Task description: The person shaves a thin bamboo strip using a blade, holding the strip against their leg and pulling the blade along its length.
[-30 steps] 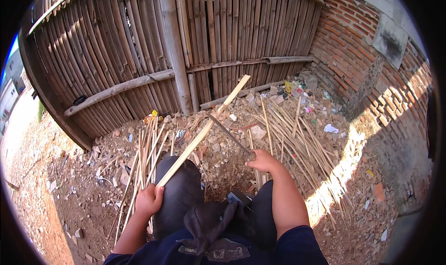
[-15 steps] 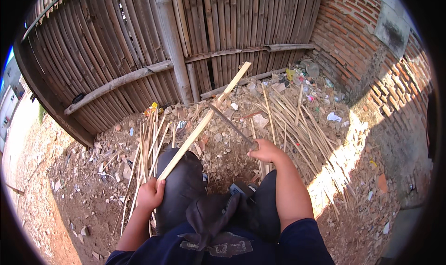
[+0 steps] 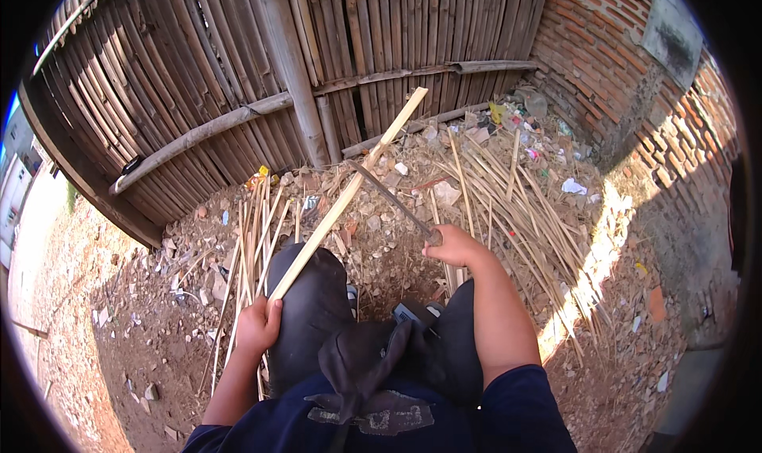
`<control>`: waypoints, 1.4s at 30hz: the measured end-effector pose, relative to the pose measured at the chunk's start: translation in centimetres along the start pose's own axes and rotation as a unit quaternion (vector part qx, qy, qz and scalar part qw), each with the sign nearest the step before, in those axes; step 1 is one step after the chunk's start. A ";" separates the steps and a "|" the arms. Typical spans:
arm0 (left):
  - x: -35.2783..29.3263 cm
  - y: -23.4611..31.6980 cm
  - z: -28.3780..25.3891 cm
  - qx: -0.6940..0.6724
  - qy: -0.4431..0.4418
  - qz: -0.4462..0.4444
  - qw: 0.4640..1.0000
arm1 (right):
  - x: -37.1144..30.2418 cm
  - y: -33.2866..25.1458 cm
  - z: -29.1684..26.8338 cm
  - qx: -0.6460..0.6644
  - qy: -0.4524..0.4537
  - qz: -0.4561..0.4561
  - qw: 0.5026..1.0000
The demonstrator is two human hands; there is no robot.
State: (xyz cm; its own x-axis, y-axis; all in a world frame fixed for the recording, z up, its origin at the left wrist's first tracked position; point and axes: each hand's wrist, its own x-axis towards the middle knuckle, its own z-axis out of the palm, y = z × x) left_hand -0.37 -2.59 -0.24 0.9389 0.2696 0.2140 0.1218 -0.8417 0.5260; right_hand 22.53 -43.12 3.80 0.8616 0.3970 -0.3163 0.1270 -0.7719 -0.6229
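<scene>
My left hand (image 3: 258,326) is closed round the near end of a long, pale bamboo strip (image 3: 324,226), by my left knee. The strip slants up and away to the right, passing over my dark trouser leg. In my right hand (image 3: 454,245) is the handle of a long, narrow knife (image 3: 392,201) with a dark blade. Its blade points up and to the left, and its tip end meets the strip beyond the middle. Whether the edge bites into the strip, I cannot tell.
Loose bamboo strips (image 3: 530,215) lie heaped on the right, with another bundle (image 3: 252,243) beside my left leg. Rubble and litter cover the ground (image 3: 381,255). A bamboo fence (image 3: 413,24) stands ahead, and a brick wall (image 3: 591,64) on the right.
The view has tipped slightly, so fence and ground sit higher in the picture. Both hands keep their holds, and the strip and knife have shifted only a little.
</scene>
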 end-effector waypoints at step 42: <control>0.2 0.5 -0.2 0.008 -0.021 -0.024 0.999 | -0.1 0.1 -0.1 -0.020 0.047 -0.017 0.999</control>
State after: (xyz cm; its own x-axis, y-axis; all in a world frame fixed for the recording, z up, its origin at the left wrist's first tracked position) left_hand -0.17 -2.88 0.23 0.9446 0.2898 0.1540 0.1712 -0.8354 0.5223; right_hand 22.57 -43.32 3.85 0.8990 0.3752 -0.2257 0.1737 -0.7789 -0.6026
